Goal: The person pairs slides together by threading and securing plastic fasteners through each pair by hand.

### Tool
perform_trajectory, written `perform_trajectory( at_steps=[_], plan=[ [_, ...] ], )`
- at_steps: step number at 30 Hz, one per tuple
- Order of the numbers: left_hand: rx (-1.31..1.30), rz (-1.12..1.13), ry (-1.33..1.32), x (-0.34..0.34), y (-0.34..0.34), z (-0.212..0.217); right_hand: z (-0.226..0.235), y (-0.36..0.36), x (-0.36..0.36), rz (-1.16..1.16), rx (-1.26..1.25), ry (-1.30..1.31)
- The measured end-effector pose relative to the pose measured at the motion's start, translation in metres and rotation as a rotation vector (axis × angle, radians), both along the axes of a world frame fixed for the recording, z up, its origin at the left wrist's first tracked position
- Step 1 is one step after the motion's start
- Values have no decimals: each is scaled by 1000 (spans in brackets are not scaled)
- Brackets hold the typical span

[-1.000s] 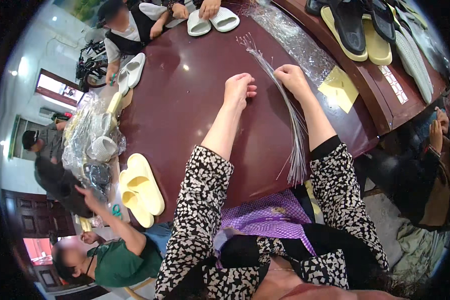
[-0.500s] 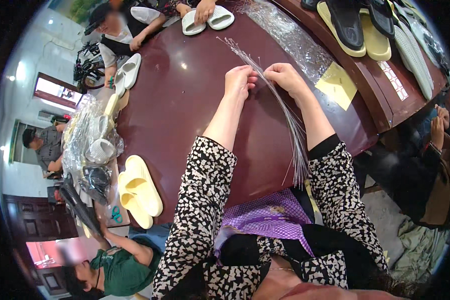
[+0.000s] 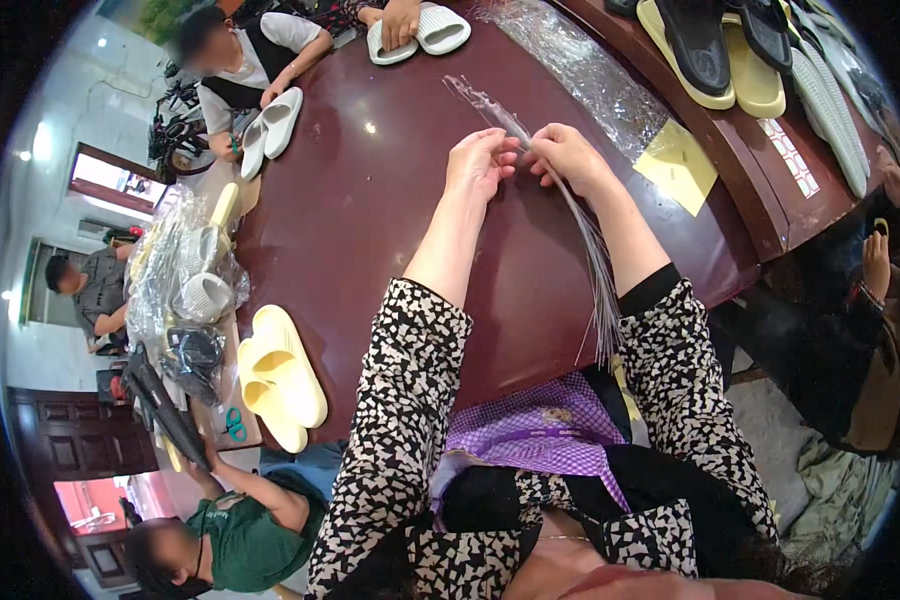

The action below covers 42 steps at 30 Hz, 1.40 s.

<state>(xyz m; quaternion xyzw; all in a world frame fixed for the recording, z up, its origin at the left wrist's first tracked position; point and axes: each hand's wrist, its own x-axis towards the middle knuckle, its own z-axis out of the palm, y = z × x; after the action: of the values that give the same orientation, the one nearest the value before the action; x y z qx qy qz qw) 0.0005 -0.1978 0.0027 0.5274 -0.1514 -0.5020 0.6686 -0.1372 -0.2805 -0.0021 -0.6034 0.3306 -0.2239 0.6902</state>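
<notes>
A long bundle of thin, clear plastic strands [image 3: 592,255] runs across the dark red table, from beyond my hands down to the near edge. My right hand [image 3: 570,160] pinches the bundle near its far part, thumb and fingers closed round it. Against the bundle's left side, my left hand [image 3: 480,165] has its fingers curled and the tips drawn together. Whatever lies between those left fingertips is too small to make out. The far ends of the strands [image 3: 470,92] fan out past both hands.
Yellow slippers [image 3: 282,380] lie at the table's left edge, beside bagged slippers [image 3: 205,270] and teal scissors [image 3: 234,425]. Co-workers handle white slippers [image 3: 270,133] and pale slippers [image 3: 442,30] at the far side. Yellow paper [image 3: 676,168] and clear wrapping [image 3: 580,75] lie right.
My right fingers have closed further round the strands, and the bundle looks more gathered there. My left hand has barely moved. A co-worker's white slippers have shifted right.
</notes>
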Motion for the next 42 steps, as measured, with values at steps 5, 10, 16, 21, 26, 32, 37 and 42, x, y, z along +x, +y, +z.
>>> perform_trajectory(
  at_steps=[5, 10, 16, 21, 26, 32, 37, 42],
  plan=[
    [-24, 83, 167, 10, 7, 1, 3, 1, 1, -33, -213, 92],
    [-103, 277, 191, 57, 25, -1, -21, -11, -3, -326, -832, 214],
    [-283, 598, 99, 142, 102, 16, -17, -15, -10, -368, -925, 345],
    [-420, 787, -51, 191, 186, 53, -11, -15, -13, -388, -925, 401],
    [-486, 882, -195, 177, 255, 94, -17, -23, -22, -431, -1001, 392],
    [-539, 886, -198, 105, 326, 79, -33, -31, -13, -341, -1241, 395],
    [-380, 992, -214, 44, 399, 44, -22, -31, -24, -287, -1250, 418],
    [50, 1171, -446, 48, 462, 18, -1, -12, -13, -213, -1181, 407]
  ],
)
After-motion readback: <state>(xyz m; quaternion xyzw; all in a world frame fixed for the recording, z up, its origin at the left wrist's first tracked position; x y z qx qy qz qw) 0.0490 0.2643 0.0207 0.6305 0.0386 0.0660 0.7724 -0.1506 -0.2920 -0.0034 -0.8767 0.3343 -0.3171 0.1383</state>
